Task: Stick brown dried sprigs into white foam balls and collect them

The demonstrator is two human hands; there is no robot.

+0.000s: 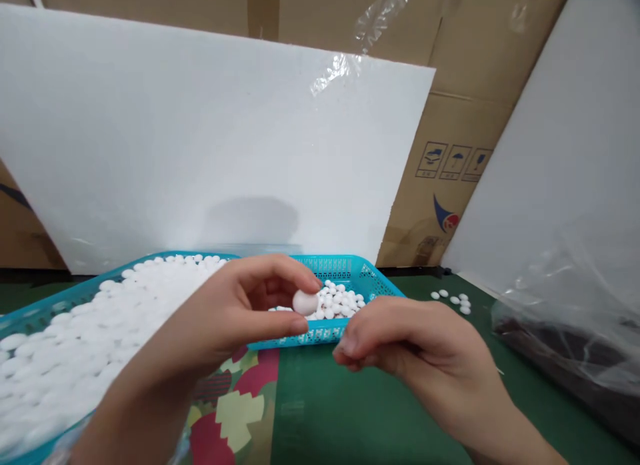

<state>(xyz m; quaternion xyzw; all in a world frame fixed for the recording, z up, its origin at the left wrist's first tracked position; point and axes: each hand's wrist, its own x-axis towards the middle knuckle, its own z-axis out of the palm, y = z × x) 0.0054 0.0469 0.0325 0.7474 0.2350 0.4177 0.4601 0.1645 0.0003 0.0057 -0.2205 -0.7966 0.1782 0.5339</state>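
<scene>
My left hand (227, 312) pinches a smooth white ball (305, 303) between thumb and fingertips, over the near side of a small blue basket (327, 332). White rounded pieces (340, 302) lie inside that basket. My right hand (420, 348) is closed just right of the ball and apart from it, at the basket's near right corner. Its fingertips are pressed together, and whatever they may hold is hidden. Under and left of my left forearm, a larger blue basket (80, 293) is heaped with similar white pieces (115, 325).
Several loose white pieces (454, 300) lie on the green tabletop (330, 412) to the right. A patterned sheet (240, 412) lies near the front. A clear plastic bag (565, 325) with dark contents stands at right. Behind are a white board (225, 138) and cardboard (450, 112).
</scene>
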